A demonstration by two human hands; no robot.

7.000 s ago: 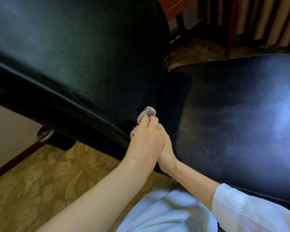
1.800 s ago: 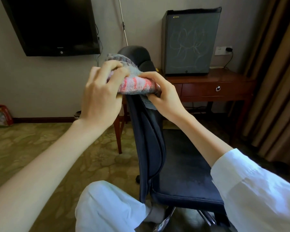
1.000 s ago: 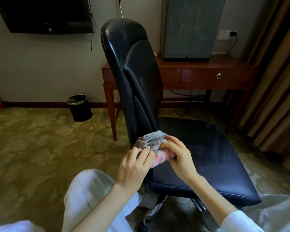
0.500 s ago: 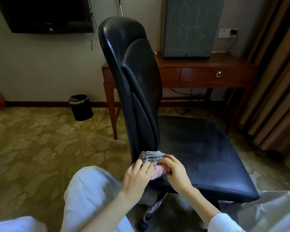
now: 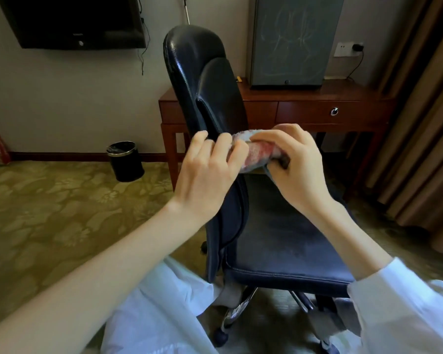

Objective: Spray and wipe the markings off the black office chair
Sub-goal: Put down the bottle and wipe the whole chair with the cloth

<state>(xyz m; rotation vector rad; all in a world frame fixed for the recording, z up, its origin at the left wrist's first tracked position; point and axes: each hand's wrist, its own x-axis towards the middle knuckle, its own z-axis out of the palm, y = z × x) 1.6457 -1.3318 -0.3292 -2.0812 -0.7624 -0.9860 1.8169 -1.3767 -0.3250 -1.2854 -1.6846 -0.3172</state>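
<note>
Both hands are on the cloth (image 5: pixel 258 155) here. The left hand (image 5: pixel 205 175) pinches one end and the right hand (image 5: pixel 297 169) is curled round the other, so it's held up in a fat roll right at the side edge of the chair (image 5: pixel 202 80) back. I can't tell if it actually touches.

My worries:
- The chair sits on casters (image 5: pixel 220 337), so a hard push could make it roll or swivel away.
- A cloth rolled that tight only meets the surface on a thin strip, so it might just smear things around.
- I don't see a spray bottle anywhere, and dry rubbing probably won't lift much.

The chair is glossy black leather-look stuff with a fine grain, a rounded top and a raised pad with a piped seam where marks could hide. The seat (image 5: pixel 287 238) is flat and looks duller and hazy. The cloth is nubby terry, grey with pinkish-red stripes.
</note>
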